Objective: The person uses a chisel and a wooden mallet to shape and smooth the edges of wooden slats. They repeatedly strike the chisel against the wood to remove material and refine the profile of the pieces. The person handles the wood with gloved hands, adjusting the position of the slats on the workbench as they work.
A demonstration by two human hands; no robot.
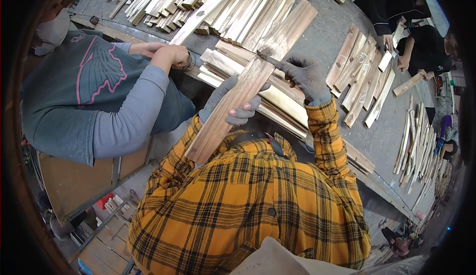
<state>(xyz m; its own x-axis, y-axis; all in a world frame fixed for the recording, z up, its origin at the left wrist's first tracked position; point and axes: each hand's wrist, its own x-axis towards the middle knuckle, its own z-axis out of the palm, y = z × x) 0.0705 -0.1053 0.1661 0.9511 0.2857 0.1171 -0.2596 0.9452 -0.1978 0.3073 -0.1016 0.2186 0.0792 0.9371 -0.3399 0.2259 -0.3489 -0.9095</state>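
Observation:
My left hand (216,98), in a grey glove with bare fingertips, grips a brown wooden board (225,109). Its fingers wrap over the right edge; the board slants from my chest up toward the bench. In my gloved right hand (308,77), thumb and fingers pinch a thin blade-like tool (277,63), whose exact kind is partly hidden. Its dark, clumped tip meets the board's far end. Under and beyond my hands lies a stack of planks (282,101) at the bench edge.
Many wood strips (198,0) cover the grey bench (325,27). More strips (359,72) lie to the right, near other workers' hands (404,62). Close on my left stands a person in a dark shirt (101,72), arms at the bench edge.

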